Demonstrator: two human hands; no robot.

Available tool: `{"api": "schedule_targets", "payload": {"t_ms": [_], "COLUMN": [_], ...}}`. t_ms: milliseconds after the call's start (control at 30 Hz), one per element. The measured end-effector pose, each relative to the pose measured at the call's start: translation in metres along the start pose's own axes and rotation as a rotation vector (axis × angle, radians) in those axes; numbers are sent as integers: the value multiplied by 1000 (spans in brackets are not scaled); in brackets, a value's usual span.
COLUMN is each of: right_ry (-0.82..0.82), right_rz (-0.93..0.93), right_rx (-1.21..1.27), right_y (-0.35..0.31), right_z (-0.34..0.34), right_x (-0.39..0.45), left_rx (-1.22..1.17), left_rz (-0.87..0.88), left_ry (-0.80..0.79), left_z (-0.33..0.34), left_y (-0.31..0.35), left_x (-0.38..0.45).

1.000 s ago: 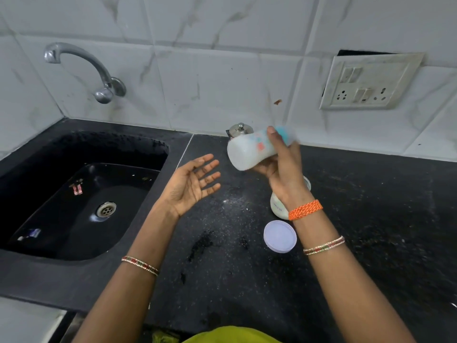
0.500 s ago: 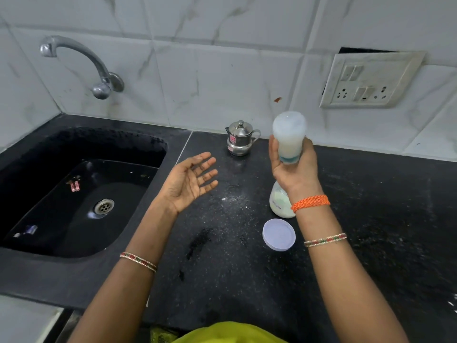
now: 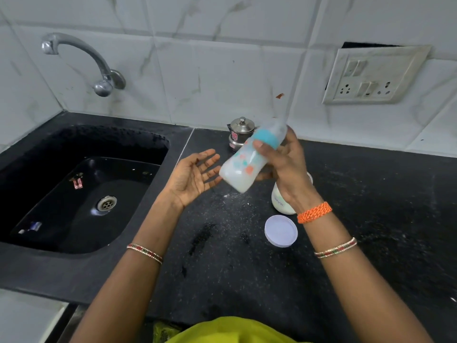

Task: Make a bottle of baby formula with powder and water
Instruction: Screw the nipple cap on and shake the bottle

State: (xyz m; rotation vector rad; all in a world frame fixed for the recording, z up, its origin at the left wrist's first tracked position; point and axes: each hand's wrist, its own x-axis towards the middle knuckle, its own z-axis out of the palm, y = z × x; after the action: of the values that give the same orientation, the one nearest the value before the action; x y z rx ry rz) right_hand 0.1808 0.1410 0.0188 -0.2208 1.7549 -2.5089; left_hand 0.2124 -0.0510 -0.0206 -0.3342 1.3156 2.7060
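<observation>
My right hand [image 3: 284, 164] grips a baby bottle [image 3: 243, 167] with a teal collar, coloured dots and white milky liquid inside. The bottle is tilted, its base down-left and its capped top up-right, and it looks motion-blurred. My left hand [image 3: 195, 174] is held open, palm up, just left of the bottle's base, holding nothing. Behind my right wrist stands a white formula container [image 3: 280, 201], partly hidden. Its round white lid [image 3: 281, 230] lies flat on the black counter [image 3: 371, 219] in front of it.
A small steel lidded pot [image 3: 241, 133] stands at the back wall. A black sink [image 3: 81, 189] with a drain and a wall tap [image 3: 99, 63] is at left. A socket plate [image 3: 376, 75] is on the tiled wall. White powder specks dot the counter.
The bottle swung from tilted sideways to upside-down and upright, and now tilts down-left again in my right hand. My left hand stayed open beside it.
</observation>
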Motion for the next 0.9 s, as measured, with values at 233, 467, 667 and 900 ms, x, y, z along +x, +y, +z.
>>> {"api": "schedule_targets", "payload": {"t_ms": [233,467,667,900], "right_ry": [-33,-195,-307,-418], "right_rz": [188,82,75,70], "right_rx": [-260,-815,-923,-1016], "right_y": [7,44,53,63], "right_z": [3,17,31,31], "right_x": [10,26,38,38], "left_rx": [179,191,113,85], "left_rz": [-61,-138,-117,-108], "left_ry": [120,288,326,320], "left_z": [-21,-49,-59,-55], "left_y": [-8,-25,-30,-36], "left_x": [-5,-12,-16,-20]}}
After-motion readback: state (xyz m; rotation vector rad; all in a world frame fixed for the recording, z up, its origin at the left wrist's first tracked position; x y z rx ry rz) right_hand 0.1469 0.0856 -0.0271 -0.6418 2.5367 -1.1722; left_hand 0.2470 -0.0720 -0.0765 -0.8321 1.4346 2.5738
